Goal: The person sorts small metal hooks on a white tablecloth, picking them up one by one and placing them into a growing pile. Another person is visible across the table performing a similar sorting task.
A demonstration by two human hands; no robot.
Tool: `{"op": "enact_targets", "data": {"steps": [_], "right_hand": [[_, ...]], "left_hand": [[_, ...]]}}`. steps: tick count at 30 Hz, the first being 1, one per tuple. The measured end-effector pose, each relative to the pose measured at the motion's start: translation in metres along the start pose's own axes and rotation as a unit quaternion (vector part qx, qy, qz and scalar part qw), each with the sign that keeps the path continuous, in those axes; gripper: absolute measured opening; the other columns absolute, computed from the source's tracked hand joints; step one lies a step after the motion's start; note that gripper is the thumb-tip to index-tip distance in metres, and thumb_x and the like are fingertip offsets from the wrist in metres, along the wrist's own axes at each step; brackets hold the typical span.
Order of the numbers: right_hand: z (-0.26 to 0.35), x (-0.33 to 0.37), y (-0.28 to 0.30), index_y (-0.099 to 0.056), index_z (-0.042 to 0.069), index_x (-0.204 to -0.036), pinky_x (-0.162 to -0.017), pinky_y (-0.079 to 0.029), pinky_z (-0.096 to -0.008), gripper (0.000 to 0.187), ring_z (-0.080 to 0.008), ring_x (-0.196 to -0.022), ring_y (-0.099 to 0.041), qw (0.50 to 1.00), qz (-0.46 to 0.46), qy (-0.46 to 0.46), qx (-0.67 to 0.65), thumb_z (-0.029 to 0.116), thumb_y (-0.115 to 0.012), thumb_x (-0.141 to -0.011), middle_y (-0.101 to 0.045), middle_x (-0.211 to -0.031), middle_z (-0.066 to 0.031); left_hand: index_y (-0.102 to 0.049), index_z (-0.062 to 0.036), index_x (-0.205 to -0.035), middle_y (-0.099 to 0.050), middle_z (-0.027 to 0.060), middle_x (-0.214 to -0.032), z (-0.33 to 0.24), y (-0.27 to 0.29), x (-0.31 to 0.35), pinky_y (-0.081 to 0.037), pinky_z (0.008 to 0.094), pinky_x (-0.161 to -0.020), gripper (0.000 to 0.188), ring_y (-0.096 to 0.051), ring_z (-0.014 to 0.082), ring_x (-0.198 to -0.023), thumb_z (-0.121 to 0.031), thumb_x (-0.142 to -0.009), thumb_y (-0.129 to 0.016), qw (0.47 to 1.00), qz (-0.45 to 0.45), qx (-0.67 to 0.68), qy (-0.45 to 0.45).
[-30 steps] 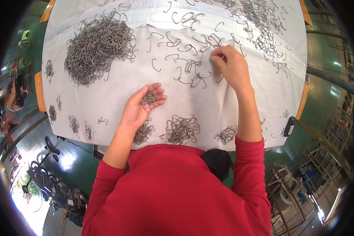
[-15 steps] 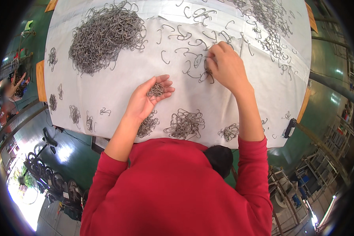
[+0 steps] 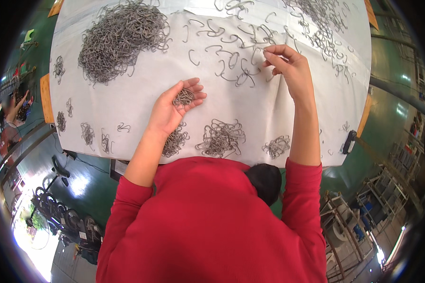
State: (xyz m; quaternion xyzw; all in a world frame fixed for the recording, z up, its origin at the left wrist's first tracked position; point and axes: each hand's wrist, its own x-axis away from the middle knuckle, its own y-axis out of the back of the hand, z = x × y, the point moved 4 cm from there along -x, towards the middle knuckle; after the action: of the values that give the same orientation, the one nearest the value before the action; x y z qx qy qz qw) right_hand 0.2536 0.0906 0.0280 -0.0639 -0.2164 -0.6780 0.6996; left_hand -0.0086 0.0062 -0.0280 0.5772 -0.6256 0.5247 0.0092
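Note:
My left hand is turned palm up, its fingers half curled around a small bunch of bent metal hooks. To the right, my right hand is raised over the cloth with thumb and forefinger pinched together. A thin curved wire hook appears at those fingertips, though its contact with them is hard to make out. Just left of that hand, loose grey hooks lie scattered, some overlapping. A small pile of hooks sits partly behind my left wrist.
A big heap of hooks covers the far left of the white-covered table. More hooks spread across the far right. Small piles line the near edge, beside a black object at the right corner. A person is off to the left.
My right hand has lifted off the scattered hooks and moved right, its fingertips pinched. My left hand keeps its bunch. The whole view has shifted slightly.

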Motion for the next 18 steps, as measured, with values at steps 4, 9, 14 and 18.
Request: {"op": "enact_targets", "data": {"steps": [4,9,14,18], "right_hand": [[-0.006,0.015,0.03,-0.067,0.003,-0.088,-0.057,-0.041,-0.0214,0.014,-0.0071,-0.066,-0.058,0.994,-0.074,0.022,0.078,0.014,-0.065,-0.079,-0.063,-0.071,-0.0012],[-0.024,0.082,0.116,-0.068,0.003,-0.091,-0.057,-0.041,-0.0216,0.015,-0.0073,-0.064,-0.057,0.974,-0.16,-0.033,0.156,0.012,-0.065,-0.079,-0.063,-0.07,-0.0006],[-0.087,0.17,0.174,-0.067,0.0,-0.091,-0.06,-0.043,-0.0234,0.016,-0.0093,-0.063,-0.055,0.94,-0.153,-0.187,0.24,0.007,-0.066,-0.076,-0.065,-0.071,-0.0039],[-0.096,0.184,0.158,-0.067,0.003,-0.093,-0.064,-0.046,-0.0281,0.02,-0.0139,-0.065,-0.056,0.928,-0.165,-0.172,0.287,0.008,-0.067,-0.074,-0.065,-0.078,-0.006]], "left_hand": [[-0.05,0.0076,-0.118,-0.059,0.0163,-0.107,0.003,0.001,-0.001,-0.05,0.0355,-0.088,0.04,-0.059,0.0283,-0.099,-0.023,-0.095,-0.041,1.0,-0.012,-0.01,0.001],[-0.048,0.0067,-0.12,-0.059,0.0153,-0.107,0.004,0.005,-0.001,-0.052,0.034,-0.086,0.038,-0.06,0.0267,-0.099,-0.021,-0.095,-0.042,0.999,-0.028,-0.016,0.001],[-0.048,0.0064,-0.121,-0.059,0.0157,-0.108,0.003,0.005,-0.005,-0.052,0.0339,-0.086,0.037,-0.059,0.0263,-0.1,-0.02,-0.095,-0.043,1.0,0.0,-0.022,0.004],[-0.05,0.0069,-0.118,-0.059,0.0165,-0.105,0.003,0.006,-0.006,-0.051,0.0347,-0.087,0.039,-0.06,0.0275,-0.099,-0.023,-0.094,-0.046,0.999,-0.022,-0.03,0.003]]}}
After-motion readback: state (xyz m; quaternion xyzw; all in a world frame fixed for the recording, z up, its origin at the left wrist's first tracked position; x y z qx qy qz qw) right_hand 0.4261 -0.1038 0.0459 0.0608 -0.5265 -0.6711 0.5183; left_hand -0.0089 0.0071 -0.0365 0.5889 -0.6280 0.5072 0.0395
